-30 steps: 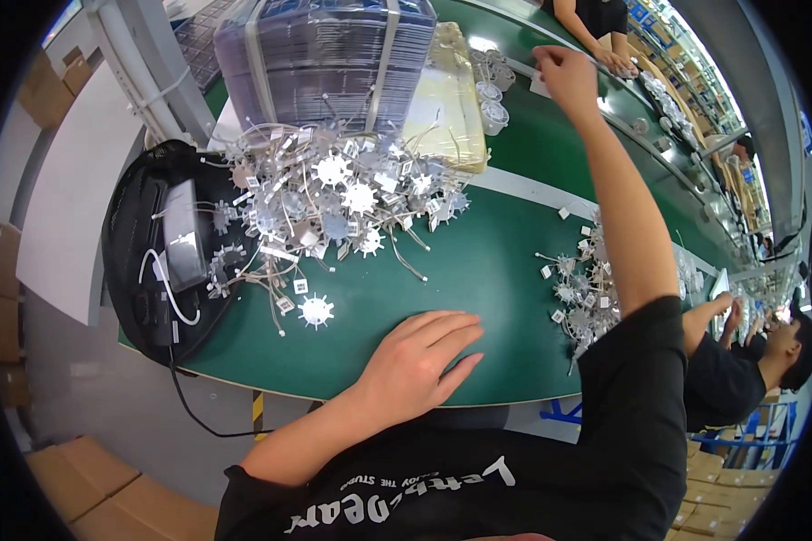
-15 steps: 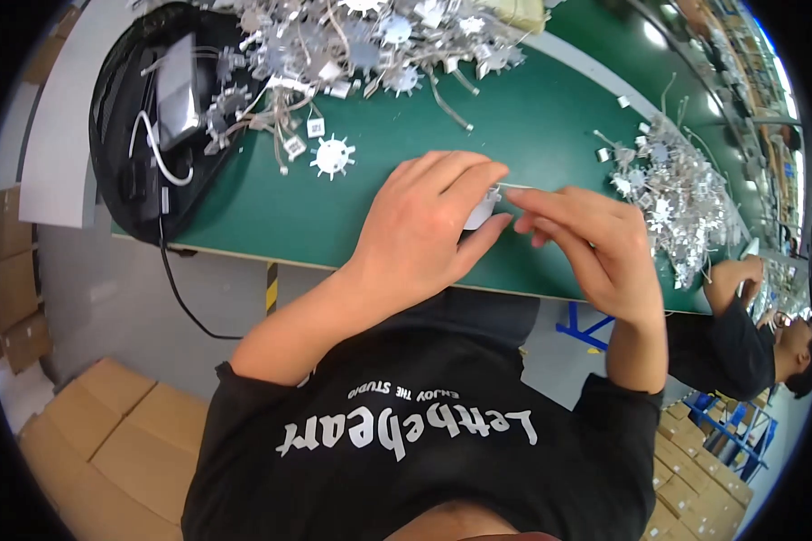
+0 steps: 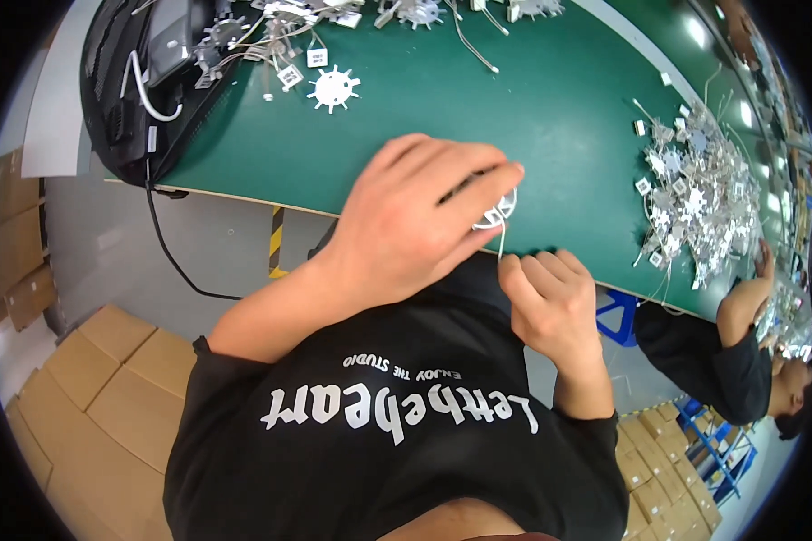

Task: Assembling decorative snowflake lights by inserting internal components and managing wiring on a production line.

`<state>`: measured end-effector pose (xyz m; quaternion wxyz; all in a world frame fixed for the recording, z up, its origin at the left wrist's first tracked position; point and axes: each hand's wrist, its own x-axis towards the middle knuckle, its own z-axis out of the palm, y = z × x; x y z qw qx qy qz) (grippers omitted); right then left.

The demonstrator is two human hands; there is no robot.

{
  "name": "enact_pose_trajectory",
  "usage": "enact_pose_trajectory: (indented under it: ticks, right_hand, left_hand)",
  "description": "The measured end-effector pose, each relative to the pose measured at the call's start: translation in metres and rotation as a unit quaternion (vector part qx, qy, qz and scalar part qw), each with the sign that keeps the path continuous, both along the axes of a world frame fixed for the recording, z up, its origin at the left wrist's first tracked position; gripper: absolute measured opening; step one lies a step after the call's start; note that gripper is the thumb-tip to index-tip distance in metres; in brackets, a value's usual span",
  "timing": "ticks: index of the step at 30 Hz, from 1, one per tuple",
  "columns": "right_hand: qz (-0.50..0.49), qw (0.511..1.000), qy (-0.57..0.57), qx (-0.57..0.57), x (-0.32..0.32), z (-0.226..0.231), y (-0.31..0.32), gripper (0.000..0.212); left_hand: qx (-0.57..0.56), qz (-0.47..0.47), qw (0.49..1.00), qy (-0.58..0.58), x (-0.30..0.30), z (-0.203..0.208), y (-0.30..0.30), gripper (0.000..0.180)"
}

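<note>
My left hand (image 3: 415, 221) covers a small white star-shaped metal part (image 3: 499, 209) near the front edge of the green table (image 3: 550, 117); only the part's right rim shows past my fingertips. A thin white wire (image 3: 502, 242) hangs from the part down to my right hand (image 3: 550, 302), whose fingers are pinched shut on the wire's lower end just below the table edge.
A loose white star part (image 3: 334, 87) lies at the table's far left beside a tangle of similar parts (image 3: 280, 36) and a black case (image 3: 144, 81). A heap of finished parts (image 3: 699, 203) sits at the right. A co-worker's arm (image 3: 740, 307) rests there. Cardboard boxes (image 3: 108, 370) line the floor.
My right hand came back from the far reach to the table's front edge, then dropped below it pulling the wire. My left hand closed over the part. The view tilted further down.
</note>
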<state>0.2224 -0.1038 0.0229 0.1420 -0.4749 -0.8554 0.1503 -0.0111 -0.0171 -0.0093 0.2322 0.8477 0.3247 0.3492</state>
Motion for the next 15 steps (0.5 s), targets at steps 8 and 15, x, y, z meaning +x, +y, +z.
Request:
enact_pose_trajectory:
  ticks: [8,15]
  right_hand:
    - [-0.038,0.987,0.153,0.027,-0.005,0.053,0.054,0.028]
    - [0.168,0.967,0.113,0.156,-0.133,0.034,0.16,0.045]
  left_hand:
    - [-0.032,-0.011,0.998,-0.047,-0.001,-0.002,-0.001,0.055]
    - [-0.022,0.008,0.998,-0.054,0.005,-0.014,-0.006,0.052]
